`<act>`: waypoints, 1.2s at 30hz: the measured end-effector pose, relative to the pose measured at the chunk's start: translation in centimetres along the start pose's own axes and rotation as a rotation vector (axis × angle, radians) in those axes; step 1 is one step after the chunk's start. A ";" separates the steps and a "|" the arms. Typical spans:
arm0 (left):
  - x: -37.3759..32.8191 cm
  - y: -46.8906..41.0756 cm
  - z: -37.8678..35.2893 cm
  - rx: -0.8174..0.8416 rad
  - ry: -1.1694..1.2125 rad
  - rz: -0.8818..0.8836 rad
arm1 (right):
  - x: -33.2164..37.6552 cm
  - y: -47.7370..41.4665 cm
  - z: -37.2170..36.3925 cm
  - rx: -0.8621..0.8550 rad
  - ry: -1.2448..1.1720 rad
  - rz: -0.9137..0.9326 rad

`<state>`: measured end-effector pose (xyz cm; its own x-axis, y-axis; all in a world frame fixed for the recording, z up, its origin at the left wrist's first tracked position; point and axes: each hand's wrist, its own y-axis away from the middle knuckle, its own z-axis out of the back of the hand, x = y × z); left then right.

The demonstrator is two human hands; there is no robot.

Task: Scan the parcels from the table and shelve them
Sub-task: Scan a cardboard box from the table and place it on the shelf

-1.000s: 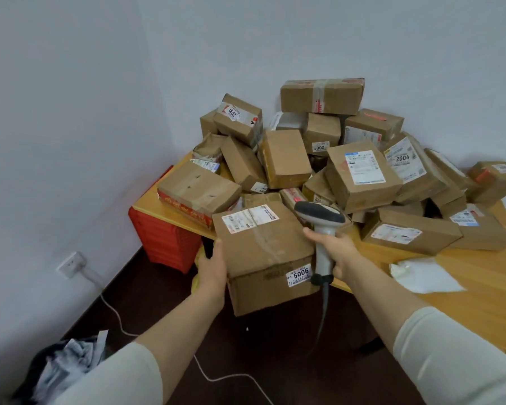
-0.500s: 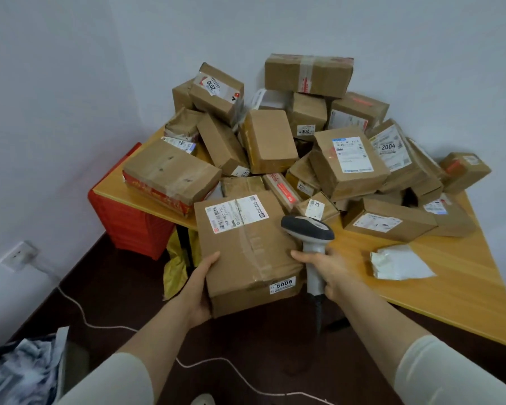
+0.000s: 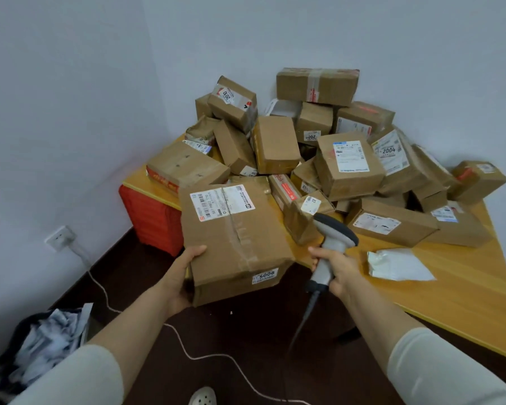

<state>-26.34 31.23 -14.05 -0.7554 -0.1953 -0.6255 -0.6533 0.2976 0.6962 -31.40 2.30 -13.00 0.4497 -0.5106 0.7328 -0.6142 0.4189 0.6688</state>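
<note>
Room: two white walls meet at the far corner, and dark floor [image 3: 246, 346] lies open near you.
Surface: the wooden surface [image 3: 465, 302] runs from the corner to the right; its near edge slants toward you on the right.
Pile: the parcels [image 3: 348, 165] are heaped at the far side, some reaching the left edge.
Open room: bare wood on the near right holds only a crumpled white wrapper [image 3: 398, 264].
Floor hazards: red crates [image 3: 152, 217] stand under the left edge, and a white cord [image 3: 187, 352] trails across the floor.
Held parcel: the box [image 3: 231, 229] marked 5006 hangs off the near left edge, over the floor.
Left hand: your left hand [image 3: 184, 276] grips its near left corner, thumb on top.
Right hand: your right hand [image 3: 336, 270] is wrapped round the handle of the scanner [image 3: 333, 238], just right of the box.
Change: a second ago your left hand lay flat against the box's left side; now it has slid to the near corner.
</note>
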 end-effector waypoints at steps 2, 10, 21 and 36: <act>0.5 1.8 0.4 -0.029 -0.005 -0.024 | -0.2 0.0 -0.7 0.093 0.066 0.005; 6.0 11.5 5.8 -0.229 0.107 -0.135 | -2.9 1.8 -8.0 0.484 0.192 -0.015; 16.6 29.7 15.9 -0.541 0.351 -0.212 | -13.1 16.1 -20.8 1.083 0.513 -0.111; 41.1 60.9 31.6 -0.966 0.793 -0.330 | -42.1 49.5 -27.2 1.508 0.994 0.023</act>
<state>-95.61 70.82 -8.54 -0.1583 -0.7264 -0.6688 -0.3340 -0.5980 0.7286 -63.11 65.02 -7.34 0.2645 0.3150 0.9115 -0.3684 -0.8405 0.3973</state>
